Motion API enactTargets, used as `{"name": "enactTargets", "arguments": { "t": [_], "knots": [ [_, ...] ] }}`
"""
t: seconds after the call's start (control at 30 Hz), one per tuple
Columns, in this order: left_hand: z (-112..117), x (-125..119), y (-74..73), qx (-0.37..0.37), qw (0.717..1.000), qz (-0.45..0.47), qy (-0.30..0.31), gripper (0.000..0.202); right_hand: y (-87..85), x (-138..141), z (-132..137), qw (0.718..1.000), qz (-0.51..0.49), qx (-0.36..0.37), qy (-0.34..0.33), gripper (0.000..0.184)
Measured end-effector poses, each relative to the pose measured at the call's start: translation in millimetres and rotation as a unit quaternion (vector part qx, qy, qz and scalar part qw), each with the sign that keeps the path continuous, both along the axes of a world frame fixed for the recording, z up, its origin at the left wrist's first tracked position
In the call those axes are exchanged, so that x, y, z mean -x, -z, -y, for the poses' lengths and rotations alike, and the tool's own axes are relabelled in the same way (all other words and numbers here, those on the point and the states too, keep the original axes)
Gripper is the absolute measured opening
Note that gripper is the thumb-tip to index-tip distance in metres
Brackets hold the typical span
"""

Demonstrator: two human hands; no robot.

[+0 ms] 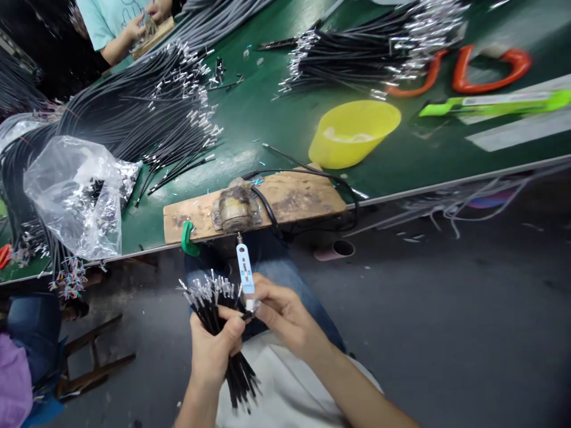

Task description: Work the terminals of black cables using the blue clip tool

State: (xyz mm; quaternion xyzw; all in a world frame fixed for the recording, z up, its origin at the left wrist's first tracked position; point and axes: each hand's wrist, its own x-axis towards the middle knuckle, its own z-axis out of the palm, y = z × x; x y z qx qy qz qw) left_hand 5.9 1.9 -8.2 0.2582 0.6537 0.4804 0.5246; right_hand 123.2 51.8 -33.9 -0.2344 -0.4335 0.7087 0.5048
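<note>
My left hand (pixel 214 348) is closed around a bundle of short black cables (pixel 213 309) with silver metal tips, held upright over my lap. My right hand (pixel 279 309) is pinched beside the bundle's top, its fingers on a small white piece at the bottom of a light blue flat tool (pixel 245 270). The blue tool stands upright just under a worn metal fixture (pixel 235 208) on a wooden board (pixel 303 196), which is clamped by a green clamp (pixel 190 238) to the edge of the green table (pixel 267 113).
Big piles of black cables (pixel 147 113) cover the table's left and back (pixel 357 53). A yellow bowl (pixel 352 131), a clear plastic bag (pixel 75 190), orange-handled tools (pixel 486 71) and a green tool (pixel 491 104) lie there. Another person (pixel 120 24) works at the far side.
</note>
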Motion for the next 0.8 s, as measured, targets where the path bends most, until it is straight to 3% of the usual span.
{"name": "enactTargets", "arguments": {
  "t": [0.07, 0.13, 0.27, 0.37, 0.53, 0.8],
  "knots": [
    [-4.5, 5.0, 3.3, 0.001, 1.0, 0.006, 0.015, 0.035, -0.8, 0.1, -3.2, 0.99, -0.073, 0.079, -0.091, 0.03],
    [-8.8, 9.9, 3.9, 0.007, 1.0, -0.001, 0.025, 0.03, -2.6, 0.5, -10.4, 0.98, -0.092, 0.125, -0.128, 0.031],
    [-7.9, 11.1, -5.2, 0.007, 0.999, -0.038, 0.0, 0.024, -10.4, 3.5, -33.8, 0.982, -0.047, 0.18, -0.038, 0.034],
    [-1.8, 3.5, -17.8, -0.06, 0.993, -0.091, -0.054, 0.019, -22.9, 7.5, -49.5, 0.981, -0.035, 0.19, 0.03, 0.044],
    [-6.7, -5.7, -31.2, -0.118, 0.981, -0.144, -0.062, 0.018, -40.0, 12.4, -56.5, 0.982, -0.02, 0.189, 0.008, 0.046],
    [-20.2, -6.2, -30.5, -0.073, 0.99, -0.113, -0.046, 0.022, -37.7, 19.3, -54.9, 0.969, -0.009, 0.24, 0.06, 0.049]
  ]
}}
